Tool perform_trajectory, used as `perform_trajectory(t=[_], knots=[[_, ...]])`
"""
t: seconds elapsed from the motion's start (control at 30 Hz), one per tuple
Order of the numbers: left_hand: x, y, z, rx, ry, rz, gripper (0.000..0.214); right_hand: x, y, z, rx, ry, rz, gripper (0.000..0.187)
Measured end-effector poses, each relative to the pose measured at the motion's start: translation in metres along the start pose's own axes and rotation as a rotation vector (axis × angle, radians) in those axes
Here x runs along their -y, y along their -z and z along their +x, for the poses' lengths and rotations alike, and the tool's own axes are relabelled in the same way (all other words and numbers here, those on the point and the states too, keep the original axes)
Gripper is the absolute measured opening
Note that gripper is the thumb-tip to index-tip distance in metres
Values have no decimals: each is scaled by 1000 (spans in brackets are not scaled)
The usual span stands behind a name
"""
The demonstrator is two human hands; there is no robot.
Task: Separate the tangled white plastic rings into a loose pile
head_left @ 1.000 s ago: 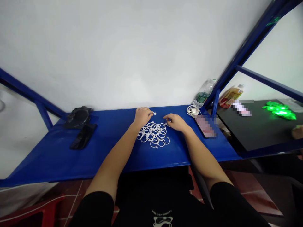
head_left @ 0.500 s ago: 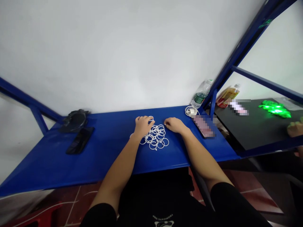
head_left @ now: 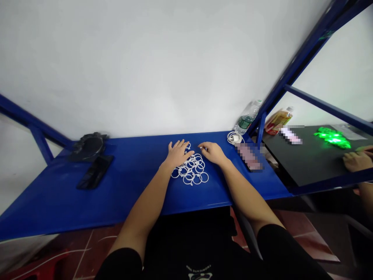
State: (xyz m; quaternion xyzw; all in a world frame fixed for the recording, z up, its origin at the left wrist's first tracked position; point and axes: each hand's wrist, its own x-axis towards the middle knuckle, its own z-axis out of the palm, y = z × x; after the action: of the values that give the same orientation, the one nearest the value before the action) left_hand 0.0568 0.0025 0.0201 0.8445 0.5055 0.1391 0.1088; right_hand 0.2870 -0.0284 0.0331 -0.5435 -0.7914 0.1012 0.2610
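Note:
A loose pile of white rings [head_left: 194, 167], several bearing a small knob, lies overlapping on the blue table. My left hand [head_left: 176, 154] rests palm down over the pile's upper left edge, fingers spread, covering some of the rings. One white ring [head_left: 189, 146] shows just beyond its fingertips. Just right of the pile, my right hand [head_left: 214, 153] is closed, thumb and fingers drawn together. A tiny white bit shows at its fingertips, too small to name.
On the blue table [head_left: 134, 175], a dark phone [head_left: 95, 172] and a black plastic-wrapped thing [head_left: 89, 147] lie left. A coiled white cable [head_left: 234, 137], water bottle [head_left: 247, 118] and blurred phone [head_left: 248, 156] are right. Another person's hand [head_left: 358, 160] is at the black table [head_left: 294, 163].
My left hand's fingers have spread and straightened over the rings. My right hand has shifted slightly left, its fingertips reaching farther out. The other person's hands have come further into view.

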Motion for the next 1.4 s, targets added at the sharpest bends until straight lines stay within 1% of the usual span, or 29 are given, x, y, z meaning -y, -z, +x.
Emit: perform_trajectory(t=[0.1, 0.17, 0.23, 0.4, 0.53, 0.6, 0.77, 0.9, 1.0, 1.07, 1.13, 1.2, 1.3, 1.4], knots=[[-4, 2, 0, -40, -40, 16, 55, 1, -1, 0, -29, 1, 33, 27], [-6, 0, 1, -24, -42, 25, 55, 2, 0, 0, -36, 8, 43, 26], [-5, -3, 2, -4, -38, 28, 58, 3, 0, 0, -45, 8, 49, 26], [-1, -10, 5, 3, -54, -4, 70, 5, 1, 1, -49, 11, 69, 25], [-1, -10, 4, 11, -64, -31, 79, 5, 2, 1, -61, 25, 75, 23], [-3, -9, 2, -25, -70, -46, 73, 4, 2, 0, -79, 31, 90, 23], [-15, -3, -9, -135, -151, -86, 45, 12, -3, -1, -107, 75, 193, 22], [-22, 0, -14, -142, -201, -98, 29, 21, -7, -2, -63, 117, 240, 25], [-22, 2, -15, -144, -213, -107, 26, 21, -9, -3, -60, 141, 246, 27], [-18, 4, -16, -169, -195, -115, 27, 19, -11, -3, -105, 134, 230, 30], [-10, 7, -17, -188, -136, -109, 32, 14, -14, -2, -157, 109, 189, 41], [-1, 9, -18, -174, -60, -89, 34, 7, -20, 1, -169, 76, 135, 52], [12, 9, -19, -101, 11, -45, 29, -4, -28, 6, -80, 60, 79, 57], [17, 6, -20, -53, 31, 9, 28, -14, -31, 9, 18, 82, 54, 60]])
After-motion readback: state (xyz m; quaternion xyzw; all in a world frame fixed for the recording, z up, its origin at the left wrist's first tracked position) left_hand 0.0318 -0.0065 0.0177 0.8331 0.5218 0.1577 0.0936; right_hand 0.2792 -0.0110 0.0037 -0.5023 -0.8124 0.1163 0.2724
